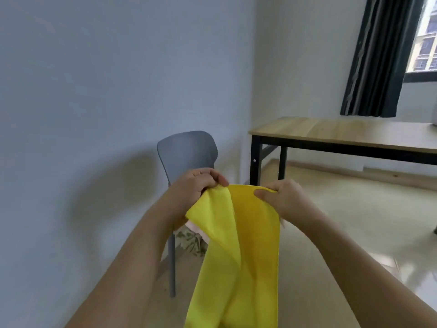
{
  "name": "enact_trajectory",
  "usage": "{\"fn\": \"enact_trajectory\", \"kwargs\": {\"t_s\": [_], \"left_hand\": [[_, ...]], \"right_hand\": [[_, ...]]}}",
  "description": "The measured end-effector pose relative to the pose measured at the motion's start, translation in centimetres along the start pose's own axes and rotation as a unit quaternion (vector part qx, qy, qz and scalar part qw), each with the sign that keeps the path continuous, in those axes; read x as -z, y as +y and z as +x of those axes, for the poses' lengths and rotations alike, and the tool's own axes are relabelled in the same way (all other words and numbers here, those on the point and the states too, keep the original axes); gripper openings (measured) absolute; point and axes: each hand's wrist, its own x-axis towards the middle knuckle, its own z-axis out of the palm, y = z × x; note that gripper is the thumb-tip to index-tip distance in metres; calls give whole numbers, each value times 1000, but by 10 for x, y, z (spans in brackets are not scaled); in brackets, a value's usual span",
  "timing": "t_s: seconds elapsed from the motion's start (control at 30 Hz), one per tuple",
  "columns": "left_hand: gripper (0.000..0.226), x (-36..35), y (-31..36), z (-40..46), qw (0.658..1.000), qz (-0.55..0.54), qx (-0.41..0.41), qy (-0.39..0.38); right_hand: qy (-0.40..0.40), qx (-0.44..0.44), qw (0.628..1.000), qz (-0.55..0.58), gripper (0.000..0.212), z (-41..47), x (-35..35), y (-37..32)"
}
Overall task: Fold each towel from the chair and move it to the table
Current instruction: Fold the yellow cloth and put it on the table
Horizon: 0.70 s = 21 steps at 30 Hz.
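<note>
A pale wall (94,79) fills the left and far side of the scene, meeting a light floor (343,233) that runs to the right. At far right stands the table (343,131), a wooden top on a black frame, with a dark curtain (380,55) hanging beside a window (428,36) behind it; only a sliver of some pale object shows at the table's far right edge, and it cannot be identified. Left of the table, against the wall, stands the grey chair (186,152), its back upright. The chair seat is mostly hidden; on what shows of it lie a patterned cloth (191,241) with a leaf-like print and a pale pink cloth (192,227) just above it, both partly covered from view. In the near centre, held up in the air in front of the chair and apart from the table, hangs the yellow towel (241,256), doubled lengthwise so that one layer overlaps the other, its lower end running out of the bottom of the picture. The left hand (196,185) grips the towel's upper left corner, fingers curled tightly over the bunched edge. The right hand (281,197) pinches the upper right corner, thumb pressed on the near face and fingers curled behind. The top edge is drawn fairly taut between the two hands.
</note>
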Motion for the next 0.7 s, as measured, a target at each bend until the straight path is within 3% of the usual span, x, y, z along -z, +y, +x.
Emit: {"fn": "enact_trajectory", "kwargs": {"t_s": [0.13,0.27,0.4,0.6,0.7], "left_hand": [[38,-30,-68,-22,997,-3,71,-38],[32,-51,-124,-33,996,67,51,3],[24,-55,-152,-31,980,199,1,20],[35,-50,-159,-20,949,307,-24,74],[36,-49,-165,-12,945,315,-39,77]], "right_hand": [[-84,-39,994,-51,34,-25,-46,55],[-100,-113,982,117,22,-46,-74,100],[-61,-102,969,218,22,-44,-84,117],[-11,-17,994,111,49,-29,-94,126],[-38,7,997,74,42,-30,-106,129]]}}
